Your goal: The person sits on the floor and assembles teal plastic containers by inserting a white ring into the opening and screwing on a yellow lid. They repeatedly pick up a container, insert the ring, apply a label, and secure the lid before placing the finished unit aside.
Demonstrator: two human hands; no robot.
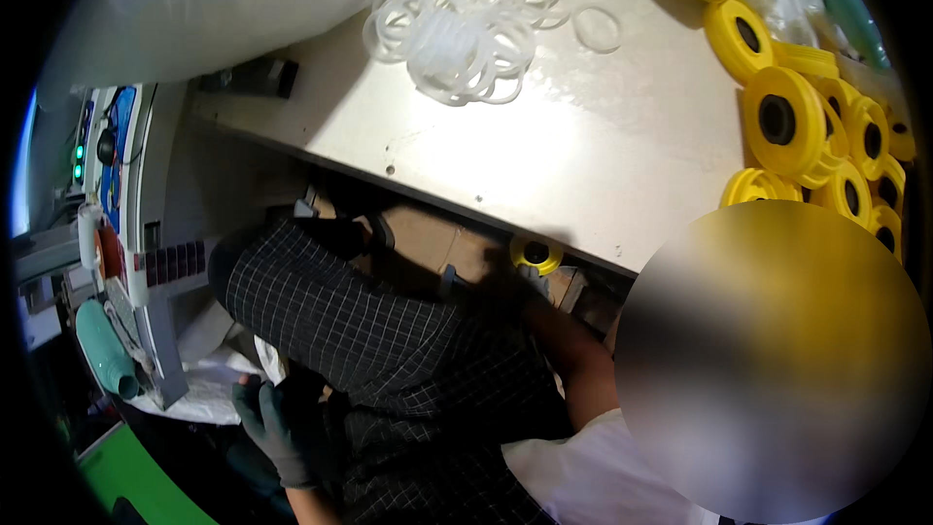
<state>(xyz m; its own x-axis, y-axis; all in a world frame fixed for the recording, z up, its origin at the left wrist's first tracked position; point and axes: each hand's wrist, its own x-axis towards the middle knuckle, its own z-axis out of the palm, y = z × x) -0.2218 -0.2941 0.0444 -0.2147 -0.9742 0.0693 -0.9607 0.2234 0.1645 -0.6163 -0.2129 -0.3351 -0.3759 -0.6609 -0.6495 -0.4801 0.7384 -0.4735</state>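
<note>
Just below the table's front edge, my right hand [510,294], in a dark glove with grey fingertips, reaches into shadow. Its fingertips close on the lower rim of a round yellow cap [535,254] with a dark centre; the rest of that hand is hard to make out. My left hand [273,429], in a grey-green glove, is held low at the left beside my checked trousers [335,306]. Its fingers are stretched out and somewhat apart, with nothing in them. A tangled heap of translucent white rings [457,44] lies on the white table [603,136].
Several yellow caps [782,121] are piled at the table's right. A large translucent bag [233,10] hangs over the upper left. Lower left are a teal bottle [104,350], a shelf with equipment and a green surface [146,481]. A blurred disc hides the lower right.
</note>
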